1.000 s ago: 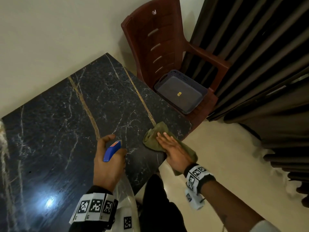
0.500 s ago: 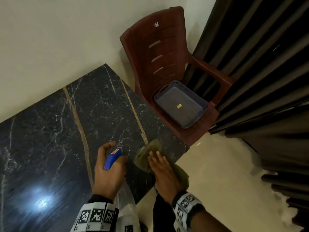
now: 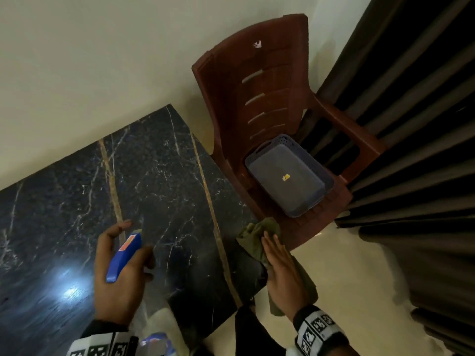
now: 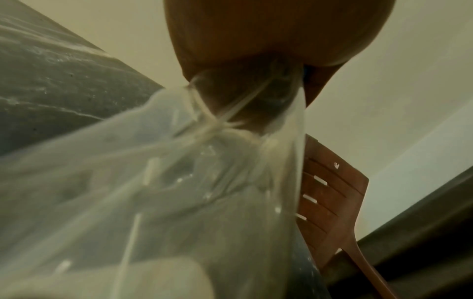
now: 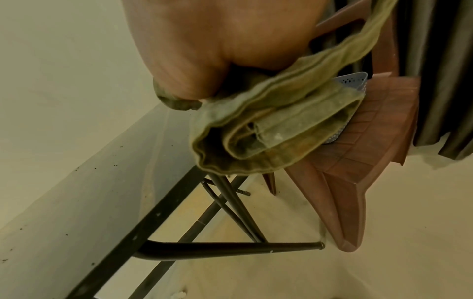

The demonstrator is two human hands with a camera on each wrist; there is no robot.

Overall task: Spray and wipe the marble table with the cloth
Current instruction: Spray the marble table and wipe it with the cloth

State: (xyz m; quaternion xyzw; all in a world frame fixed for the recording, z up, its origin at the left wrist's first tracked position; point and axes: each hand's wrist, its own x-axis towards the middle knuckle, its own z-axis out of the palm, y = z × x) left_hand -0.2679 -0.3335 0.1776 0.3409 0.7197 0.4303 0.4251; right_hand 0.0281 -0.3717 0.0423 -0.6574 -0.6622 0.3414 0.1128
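Observation:
The black marble table [image 3: 167, 176] with gold veins fills the left of the head view. My left hand [image 3: 136, 242] grips a clear spray bottle by its blue head [image 3: 120, 260], held over the table's near part. The bottle's clear body [image 4: 153, 202] fills the left wrist view under my palm. My right hand [image 3: 276, 253] lies flat with straight fingers on an olive cloth [image 3: 253, 235] at the table's near right corner. Part of the cloth [image 5: 268, 125] hangs bunched over the table's edge below my palm.
A brown plastic chair [image 3: 257, 98] stands just beyond the table's right end, with a grey basket [image 3: 288, 181] on its seat. Dark curtains [image 3: 411, 124] hang at the right. Black metal table legs [image 5: 230, 248] stand on the pale floor [image 3: 347, 278].
My right hand slid the cloth left onto the gold vein, then back right to the table's corner. The left hand kept hold of the bottle and barely moved.

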